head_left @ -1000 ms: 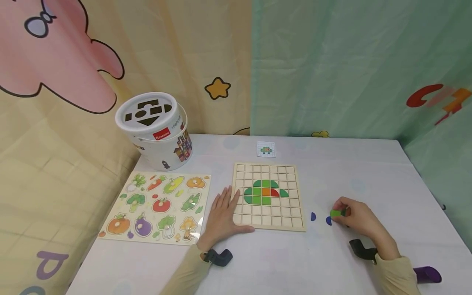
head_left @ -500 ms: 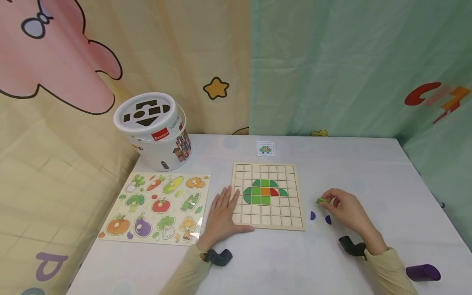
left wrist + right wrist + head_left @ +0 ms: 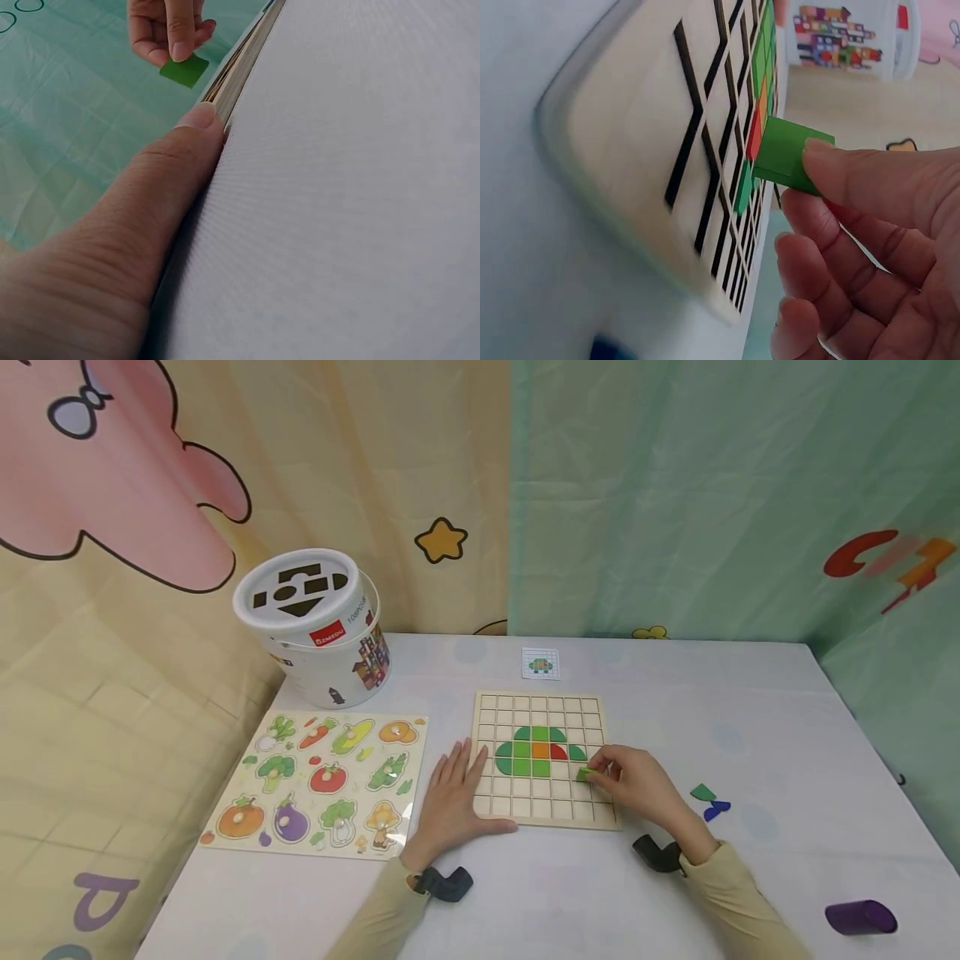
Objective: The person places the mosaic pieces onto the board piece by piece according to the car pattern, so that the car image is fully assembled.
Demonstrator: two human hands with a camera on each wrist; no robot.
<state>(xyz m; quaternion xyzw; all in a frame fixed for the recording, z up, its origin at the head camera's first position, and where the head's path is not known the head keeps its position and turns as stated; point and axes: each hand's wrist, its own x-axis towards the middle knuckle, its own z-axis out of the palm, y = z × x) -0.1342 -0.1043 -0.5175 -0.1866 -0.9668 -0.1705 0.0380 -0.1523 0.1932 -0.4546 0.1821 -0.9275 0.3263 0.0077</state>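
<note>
Tile [image 3: 584,773], small and green, sits pinched in the grip of my right hand [image 3: 637,785], which a moment ago was out over the bare tabletop [image 3: 750,710] and has now come across to the right part of the grid board [image 3: 487,706]. The tile hovers at a square just right of the green, orange and red shape [image 3: 536,752] already laid there. My left hand [image 3: 450,797] has not shifted: fingers spread flat, thumb against the board's left edge. Behind my right grip, a green piece [image 3: 702,792] and a blue piece [image 3: 716,810] now lie uncovered on the tabletop.
</note>
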